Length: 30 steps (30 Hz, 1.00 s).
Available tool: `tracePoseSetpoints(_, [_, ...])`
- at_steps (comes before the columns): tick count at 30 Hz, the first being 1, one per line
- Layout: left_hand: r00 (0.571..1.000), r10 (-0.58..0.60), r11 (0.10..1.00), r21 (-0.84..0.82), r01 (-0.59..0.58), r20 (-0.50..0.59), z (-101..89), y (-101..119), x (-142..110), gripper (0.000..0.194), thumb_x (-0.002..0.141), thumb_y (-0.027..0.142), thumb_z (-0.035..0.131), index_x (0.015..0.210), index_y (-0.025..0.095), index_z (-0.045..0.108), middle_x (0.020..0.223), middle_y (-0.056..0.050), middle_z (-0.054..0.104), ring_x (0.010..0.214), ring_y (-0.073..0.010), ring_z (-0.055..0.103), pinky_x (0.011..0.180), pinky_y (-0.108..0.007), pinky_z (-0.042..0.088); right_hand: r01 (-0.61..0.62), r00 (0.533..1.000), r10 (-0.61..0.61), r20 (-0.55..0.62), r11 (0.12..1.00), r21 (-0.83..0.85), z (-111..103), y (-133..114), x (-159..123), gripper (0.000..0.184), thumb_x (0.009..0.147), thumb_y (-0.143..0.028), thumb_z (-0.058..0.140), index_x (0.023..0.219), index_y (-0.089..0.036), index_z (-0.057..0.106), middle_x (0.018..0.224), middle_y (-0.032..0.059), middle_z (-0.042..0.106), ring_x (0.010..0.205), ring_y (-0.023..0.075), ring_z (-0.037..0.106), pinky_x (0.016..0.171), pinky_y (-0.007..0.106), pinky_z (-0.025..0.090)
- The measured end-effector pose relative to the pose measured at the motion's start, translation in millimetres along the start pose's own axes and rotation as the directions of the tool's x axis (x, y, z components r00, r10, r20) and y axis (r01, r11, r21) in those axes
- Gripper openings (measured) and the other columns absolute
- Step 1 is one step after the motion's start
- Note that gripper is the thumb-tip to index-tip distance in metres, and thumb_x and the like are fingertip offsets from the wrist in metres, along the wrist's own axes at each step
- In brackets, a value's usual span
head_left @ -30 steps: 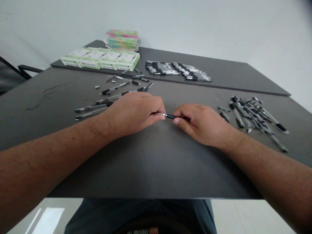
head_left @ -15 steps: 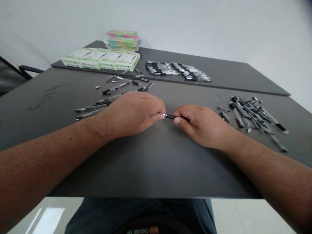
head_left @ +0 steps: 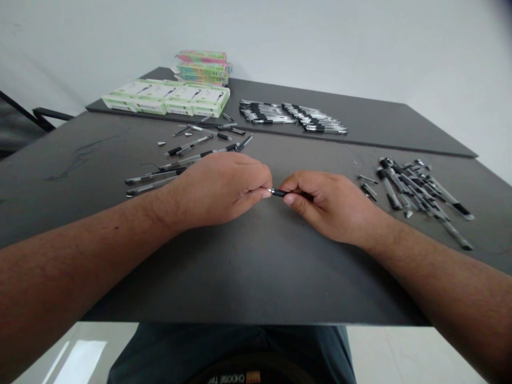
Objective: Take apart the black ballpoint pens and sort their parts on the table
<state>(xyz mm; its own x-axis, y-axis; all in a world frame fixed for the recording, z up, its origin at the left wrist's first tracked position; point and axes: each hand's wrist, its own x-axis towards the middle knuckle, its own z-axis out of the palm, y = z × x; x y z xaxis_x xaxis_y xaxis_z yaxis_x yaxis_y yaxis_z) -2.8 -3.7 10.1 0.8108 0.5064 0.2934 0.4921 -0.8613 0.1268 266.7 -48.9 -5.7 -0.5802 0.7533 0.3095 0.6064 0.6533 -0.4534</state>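
A pen [head_left: 277, 192] with a black grip and a silver tip lies between my two hands over the middle of the table. My right hand [head_left: 330, 205] is closed around its black grip, thumb on the near side. The thumb and fingers of my left hand [head_left: 226, 186] are pinched at the silver tip; whatever else sits inside that hand is hidden. Behind my left wrist lie loose pens and pen parts [head_left: 190, 144], partly covered by the hand.
A pile of clear and black pens [head_left: 420, 186] lies to the right, with small parts beside it. On the raised rear board [head_left: 384, 117] are rows of pens [head_left: 268, 112], white-green boxes [head_left: 208, 101] and stacked colourful boxes [head_left: 202, 69]. A chair [head_left: 44, 117] stands at left.
Less of the silver tip shows between my hands now, and the pen has shifted slightly towards my left fingers. Both hands otherwise keep about the same place.
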Motion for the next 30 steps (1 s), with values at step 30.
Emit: tracePoseSetpoints(30, [0.997,-0.023,1.000,0.004,0.024,-0.077,-3.8,1.2,-1.9,0.024,0.112,0.030,0.058,0.101,0.022,0.077,0.091,-0.005,0.082,0.089,-0.0250,0.077,0.085,-0.037,0.052,-0.080,0.997,0.080,0.012,0.997,0.008,-8.4,-1.4,-0.5,0.017,0.112,-0.028,0.063,0.111,-0.024,0.080,0.092,0.0033,0.085,0.084,0.0215,0.079,0.079,0.031,0.057])
